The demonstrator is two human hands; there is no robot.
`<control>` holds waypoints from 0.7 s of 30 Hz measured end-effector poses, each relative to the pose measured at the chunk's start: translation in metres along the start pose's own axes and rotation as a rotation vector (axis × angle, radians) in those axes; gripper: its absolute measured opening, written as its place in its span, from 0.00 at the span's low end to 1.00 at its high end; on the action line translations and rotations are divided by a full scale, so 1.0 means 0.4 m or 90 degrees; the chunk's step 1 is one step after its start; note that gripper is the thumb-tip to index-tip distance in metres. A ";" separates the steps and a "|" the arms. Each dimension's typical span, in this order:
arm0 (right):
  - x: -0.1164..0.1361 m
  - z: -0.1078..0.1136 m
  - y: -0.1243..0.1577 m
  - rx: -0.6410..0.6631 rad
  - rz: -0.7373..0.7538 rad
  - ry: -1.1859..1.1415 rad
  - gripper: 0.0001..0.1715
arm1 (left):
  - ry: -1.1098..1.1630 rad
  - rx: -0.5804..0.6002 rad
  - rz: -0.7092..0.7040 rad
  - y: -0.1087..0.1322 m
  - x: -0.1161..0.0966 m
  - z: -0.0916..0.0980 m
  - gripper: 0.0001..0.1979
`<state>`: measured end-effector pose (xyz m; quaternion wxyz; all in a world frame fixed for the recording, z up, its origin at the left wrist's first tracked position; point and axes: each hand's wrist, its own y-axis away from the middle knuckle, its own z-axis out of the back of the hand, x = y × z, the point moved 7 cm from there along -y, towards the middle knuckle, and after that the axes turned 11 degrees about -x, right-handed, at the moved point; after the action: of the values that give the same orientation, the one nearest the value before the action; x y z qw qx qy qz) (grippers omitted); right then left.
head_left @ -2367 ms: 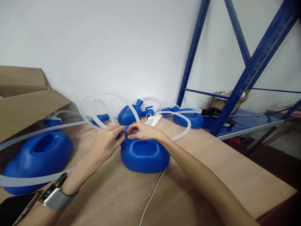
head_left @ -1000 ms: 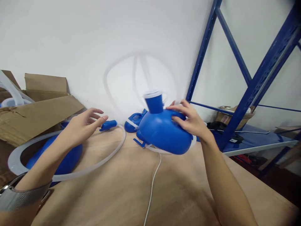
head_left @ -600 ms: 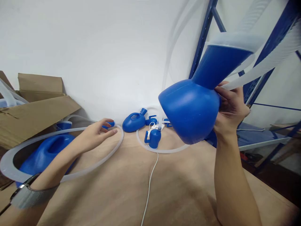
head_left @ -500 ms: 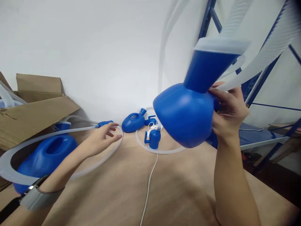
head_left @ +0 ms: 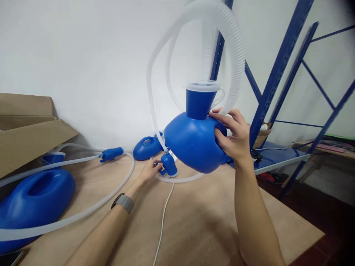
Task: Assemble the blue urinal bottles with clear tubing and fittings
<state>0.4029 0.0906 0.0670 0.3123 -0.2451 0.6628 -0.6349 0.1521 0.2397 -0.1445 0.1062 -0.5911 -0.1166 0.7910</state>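
My right hand [head_left: 235,133] is wrapped round the handle of a large blue plastic urinal bottle [head_left: 191,142], holding it tilted above the table. A translucent lid [head_left: 203,87] caps its flared neck. From the lid a clear ribbed hose [head_left: 234,55] loops up and over, then comes down to a small blue urinal cup [head_left: 168,165]. This cup is at the table, mouth down, and the fingers of my left hand [head_left: 152,168] close on its side handle. Behind it lies another blue urinal bottle [head_left: 145,149], on its side.
At the left are a further blue bottle [head_left: 52,201], its hose [head_left: 91,212] and a blue cup [head_left: 112,153]. An open cardboard box [head_left: 33,136] stands behind them. A white cable [head_left: 163,225] crosses the wooden table [head_left: 199,225]. Blue metal shelving [head_left: 277,70] rises at the right.
My left hand has reached right and taken hold of the small cup's handle. The large bottle in my right hand appears lower and farther from me, and the view has shifted.
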 end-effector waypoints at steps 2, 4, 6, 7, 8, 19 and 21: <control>-0.028 0.003 0.007 -0.007 -0.021 0.013 0.19 | 0.016 -0.022 0.007 -0.003 -0.005 0.021 0.25; -0.057 -0.004 0.016 -0.008 -0.045 0.032 0.19 | 0.038 -0.061 0.005 -0.006 -0.028 0.060 0.25; -0.082 -0.024 0.028 0.002 -0.080 0.054 0.20 | 0.077 -0.111 0.000 -0.008 -0.069 0.105 0.26; -0.091 -0.039 0.035 0.010 -0.100 0.067 0.21 | 0.101 -0.138 -0.005 -0.008 -0.094 0.128 0.27; -0.096 -0.058 0.043 0.020 -0.122 0.083 0.23 | 0.122 -0.167 -0.014 -0.006 -0.121 0.149 0.27; -0.023 -0.292 0.175 0.180 -0.411 0.022 0.33 | 0.068 -0.324 -0.136 0.093 -0.334 0.226 0.13; -0.016 -0.308 0.189 0.181 -0.464 -0.030 0.36 | -0.025 -0.334 -0.168 0.108 -0.360 0.224 0.13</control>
<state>0.3233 0.1855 -0.0075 0.1121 -0.4334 0.4304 -0.7838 0.1049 0.1492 -0.0022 0.0496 -0.5623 -0.3952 0.7247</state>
